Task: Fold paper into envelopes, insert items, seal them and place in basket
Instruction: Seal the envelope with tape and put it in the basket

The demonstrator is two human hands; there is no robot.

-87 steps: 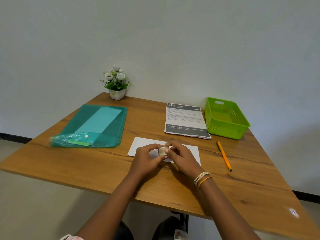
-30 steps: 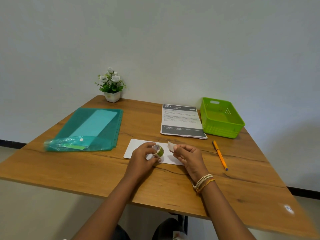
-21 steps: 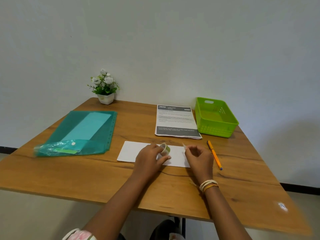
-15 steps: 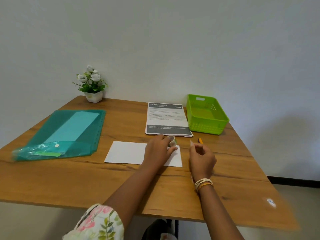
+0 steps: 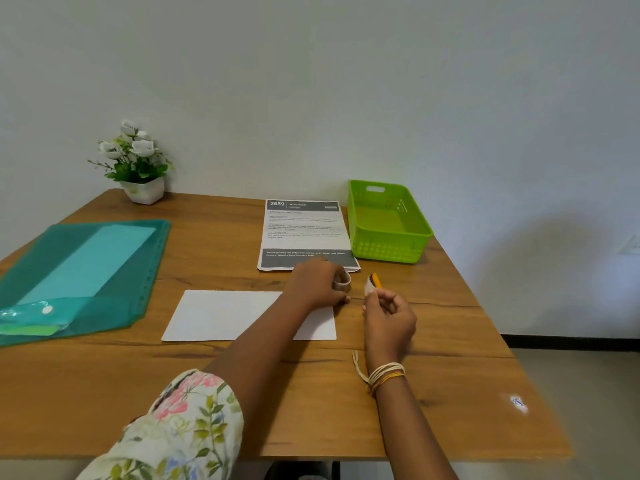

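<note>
White paper (image 5: 221, 315) lies flat near the middle of the table (image 5: 311, 403), long side toward me. My left hand (image 5: 317, 284) rests at the paper's far right corner, fingers curled round a roll of tape (image 5: 343, 281) — the roll stands on edge just past that corner. My right hand (image 5: 388, 315) hovers just right of the paper, thumb and forefinger pinching a short strip of tape (image 5: 369, 288); the other fingers are curled in. An orange pen (image 5: 375, 280) shows just behind the strip. The green basket (image 5: 388, 252) sits at the far right edge — beside a printed sheet (image 5: 304, 233). A teal folder (image 5: 79, 271) lies along the left edge.
</note>
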